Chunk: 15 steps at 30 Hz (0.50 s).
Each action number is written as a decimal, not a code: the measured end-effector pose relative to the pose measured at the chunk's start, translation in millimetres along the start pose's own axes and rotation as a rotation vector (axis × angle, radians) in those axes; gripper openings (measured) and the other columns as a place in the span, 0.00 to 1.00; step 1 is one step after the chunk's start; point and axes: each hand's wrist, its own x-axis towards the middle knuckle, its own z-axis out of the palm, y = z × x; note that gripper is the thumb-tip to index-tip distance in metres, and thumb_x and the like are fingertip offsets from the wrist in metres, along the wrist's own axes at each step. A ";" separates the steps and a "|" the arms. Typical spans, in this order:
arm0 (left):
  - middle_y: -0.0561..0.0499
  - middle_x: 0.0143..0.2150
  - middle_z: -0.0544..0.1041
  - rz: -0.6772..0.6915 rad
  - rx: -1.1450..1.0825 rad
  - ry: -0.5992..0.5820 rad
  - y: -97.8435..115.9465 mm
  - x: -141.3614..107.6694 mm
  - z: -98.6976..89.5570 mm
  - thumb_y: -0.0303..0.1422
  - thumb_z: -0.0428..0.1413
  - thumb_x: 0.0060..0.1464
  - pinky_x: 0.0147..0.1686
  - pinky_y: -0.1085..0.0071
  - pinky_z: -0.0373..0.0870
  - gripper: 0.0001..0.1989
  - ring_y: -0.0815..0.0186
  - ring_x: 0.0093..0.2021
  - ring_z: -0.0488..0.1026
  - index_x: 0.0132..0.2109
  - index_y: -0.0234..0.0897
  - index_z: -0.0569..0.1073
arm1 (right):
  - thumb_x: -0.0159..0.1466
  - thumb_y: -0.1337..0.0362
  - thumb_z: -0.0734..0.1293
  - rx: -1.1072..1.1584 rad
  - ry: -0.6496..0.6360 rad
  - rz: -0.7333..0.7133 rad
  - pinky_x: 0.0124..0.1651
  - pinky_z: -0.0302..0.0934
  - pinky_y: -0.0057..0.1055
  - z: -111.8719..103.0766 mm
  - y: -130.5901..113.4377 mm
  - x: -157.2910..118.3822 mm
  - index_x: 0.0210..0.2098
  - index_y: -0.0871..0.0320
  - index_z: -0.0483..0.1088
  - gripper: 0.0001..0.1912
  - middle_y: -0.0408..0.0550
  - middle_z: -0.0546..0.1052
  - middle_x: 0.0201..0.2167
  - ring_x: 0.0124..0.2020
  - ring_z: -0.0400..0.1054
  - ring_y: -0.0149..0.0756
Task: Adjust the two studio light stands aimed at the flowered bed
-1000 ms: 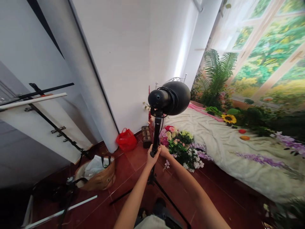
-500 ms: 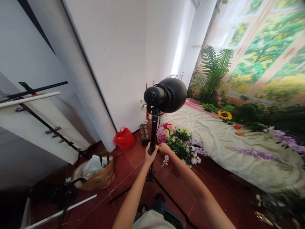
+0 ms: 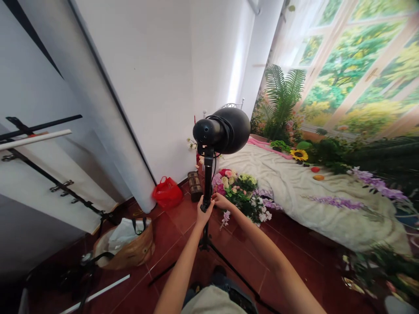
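Note:
In front of me stands a black light stand (image 3: 207,176) with a black studio lamp (image 3: 225,131) mounted on top, its cord looped around the lamp body. My left hand (image 3: 204,213) is wrapped round the stand's column at a joint below the lamp. Coming from the right, my right hand (image 3: 221,201) has its fingers drawn together at the side of the same joint. What its fingertips pinch, perhaps a small knob, is too small to make out. The stand's legs spread over the red tiled floor below my hands.
Artificial flowers (image 3: 242,192) sit just beyond my right hand, beside a bed with a cream blanket (image 3: 294,205). A red bag (image 3: 167,193), a small brown chest (image 3: 195,186) and a wicker basket (image 3: 131,246) stand on the floor. Another frame with clamps (image 3: 62,187) leans at left.
The view has shifted slightly to the right, so the surroundings sit further left. My right hand stays close at the stand's joint, and my left hand keeps its hold on the column.

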 end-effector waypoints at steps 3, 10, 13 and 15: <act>0.50 0.33 0.74 -0.001 -0.009 0.006 -2.9 0.5 0.5 0.41 0.57 0.50 0.39 0.68 0.70 0.12 0.65 0.35 0.72 0.36 0.37 0.70 | 0.48 0.70 0.70 0.229 -0.001 -0.043 0.32 0.62 0.24 0.0 2.4 -13.0 0.37 0.62 0.69 0.16 0.42 0.74 0.25 0.27 0.68 0.29; 0.49 0.35 0.75 -0.037 -0.031 -0.034 -6.8 1.6 -2.4 0.39 0.57 0.50 0.39 0.67 0.70 0.12 0.65 0.35 0.73 0.39 0.37 0.70 | 0.54 0.60 0.64 0.358 0.088 -0.058 0.28 0.61 0.27 -2.1 -1.4 -30.7 0.34 0.60 0.67 0.11 0.40 0.71 0.22 0.20 0.64 0.28; 0.49 0.37 0.75 -0.050 -0.004 -0.095 -13.1 -0.8 -13.1 0.38 0.59 0.47 0.43 0.66 0.69 0.14 0.64 0.38 0.73 0.41 0.36 0.71 | 0.56 0.62 0.63 0.398 0.148 -0.192 0.38 0.64 0.29 -13.5 -14.9 -45.6 0.39 0.59 0.67 0.12 0.45 0.74 0.31 0.30 0.69 0.31; 0.47 0.39 0.76 -0.068 0.026 -0.105 -19.4 -2.9 -20.0 0.38 0.62 0.44 0.45 0.64 0.69 0.18 0.62 0.40 0.73 0.42 0.36 0.71 | 0.56 0.63 0.65 0.370 0.071 -0.295 0.48 0.63 0.32 -14.5 -26.6 -59.9 0.47 0.57 0.65 0.19 0.50 0.73 0.44 0.43 0.69 0.35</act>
